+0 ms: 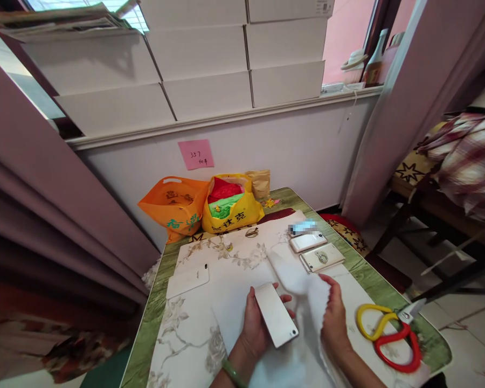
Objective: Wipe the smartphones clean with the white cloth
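Observation:
My left hand [255, 328] holds a white smartphone [275, 315] from beneath, its back turned up with the camera at the lower right corner. Fingers curl around the phone's right edge. In my right hand [336, 318], a soft white sheet [317, 299] is pinched along its edge; I cannot tell whether it is cloth or foam. The sheet spreads over the table under the phone. Beyond my right hand lie a gold phone with a ring holder [322, 257] and a white phone [308, 242]. A white phone back cover [189, 281] rests at the left.
Scissors [400, 323] with one yellow and one red handle lie at the table's right edge. An orange bag [173, 202] and a filled yellow bag [232, 207] stand at the back. Glasses [251, 232] lie before them. White boxes [206, 59] are stacked on the windowsill.

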{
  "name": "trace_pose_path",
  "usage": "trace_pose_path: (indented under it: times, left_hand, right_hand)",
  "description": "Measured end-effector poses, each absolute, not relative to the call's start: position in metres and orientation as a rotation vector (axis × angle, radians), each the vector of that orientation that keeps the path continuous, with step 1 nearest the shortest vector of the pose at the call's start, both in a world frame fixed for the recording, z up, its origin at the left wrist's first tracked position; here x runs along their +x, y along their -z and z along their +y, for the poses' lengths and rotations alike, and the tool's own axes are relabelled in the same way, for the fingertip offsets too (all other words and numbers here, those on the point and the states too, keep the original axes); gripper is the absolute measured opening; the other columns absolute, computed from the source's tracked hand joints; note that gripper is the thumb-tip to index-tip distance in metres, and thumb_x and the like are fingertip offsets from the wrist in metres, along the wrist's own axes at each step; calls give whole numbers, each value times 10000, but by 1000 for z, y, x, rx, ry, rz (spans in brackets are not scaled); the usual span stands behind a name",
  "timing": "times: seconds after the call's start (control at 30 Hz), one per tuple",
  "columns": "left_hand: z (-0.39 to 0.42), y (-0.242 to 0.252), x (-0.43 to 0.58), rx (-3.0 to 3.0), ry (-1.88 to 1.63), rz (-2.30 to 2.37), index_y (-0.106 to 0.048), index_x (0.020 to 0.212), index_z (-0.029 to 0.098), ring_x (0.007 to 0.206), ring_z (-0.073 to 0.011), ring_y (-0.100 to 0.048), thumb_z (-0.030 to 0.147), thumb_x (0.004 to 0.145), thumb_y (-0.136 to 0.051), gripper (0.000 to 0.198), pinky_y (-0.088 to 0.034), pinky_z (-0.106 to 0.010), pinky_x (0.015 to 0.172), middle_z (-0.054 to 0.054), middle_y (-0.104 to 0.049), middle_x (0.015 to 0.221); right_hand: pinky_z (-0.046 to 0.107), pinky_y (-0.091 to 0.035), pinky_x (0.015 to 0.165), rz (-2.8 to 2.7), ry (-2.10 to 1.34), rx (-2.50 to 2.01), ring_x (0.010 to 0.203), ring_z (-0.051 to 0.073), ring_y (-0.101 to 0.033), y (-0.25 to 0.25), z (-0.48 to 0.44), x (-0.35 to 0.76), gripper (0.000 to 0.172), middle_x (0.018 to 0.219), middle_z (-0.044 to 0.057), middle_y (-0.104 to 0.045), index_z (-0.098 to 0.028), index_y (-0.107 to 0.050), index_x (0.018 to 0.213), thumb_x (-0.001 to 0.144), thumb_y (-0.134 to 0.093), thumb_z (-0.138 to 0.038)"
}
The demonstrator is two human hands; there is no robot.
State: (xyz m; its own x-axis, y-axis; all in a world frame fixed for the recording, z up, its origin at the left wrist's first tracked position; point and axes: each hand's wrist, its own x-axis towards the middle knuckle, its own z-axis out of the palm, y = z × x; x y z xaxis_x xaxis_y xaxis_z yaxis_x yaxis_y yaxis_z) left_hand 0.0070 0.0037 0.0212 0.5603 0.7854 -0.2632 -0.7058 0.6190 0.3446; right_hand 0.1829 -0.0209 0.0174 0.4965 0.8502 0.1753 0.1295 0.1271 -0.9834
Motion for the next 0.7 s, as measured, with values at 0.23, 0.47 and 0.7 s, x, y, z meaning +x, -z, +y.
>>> trace_pose_path:
  times: [0.23, 0.47, 0.7]
  left_hand:
    - [14, -4, -3, 108, -917, 478, -643, 1193, 95, 845, -271, -696, 576, 878, -506, 591, -464, -392, 881, -175, -734, 1003]
    - [14, -2, -4, 82, -973, 533, -606, 1279, 83, 974, -304, -678, 502, 867, -525, 593, -410, -413, 992, -161, -717, 1119]
    - [15, -12, -3, 104, -785, 497, -563, 1336, 113, 874, -288, -693, 612, 853, -527, 696, -484, -405, 886, -170, -726, 1066]
  right_hand:
    - [516, -276, 1159, -2095, 238, -1073, 1382, 269, -392, -12, -50, 136, 422, 1469, 105, -473, -204, -562, 1317, 914, -475, -116]
    - [367, -454, 1073, -2325, 312, -670, 1267, 201, -533, 1, -56, 135, 307, 1307, 79, -632, -160, -631, 1213, 982, -429, -182]
    - [334, -538, 743, -2055, 199, -849, 805, 181, -663, -25, -53, 135, 270, 883, 65, -716, -207, -688, 1006, 976, -423, -161]
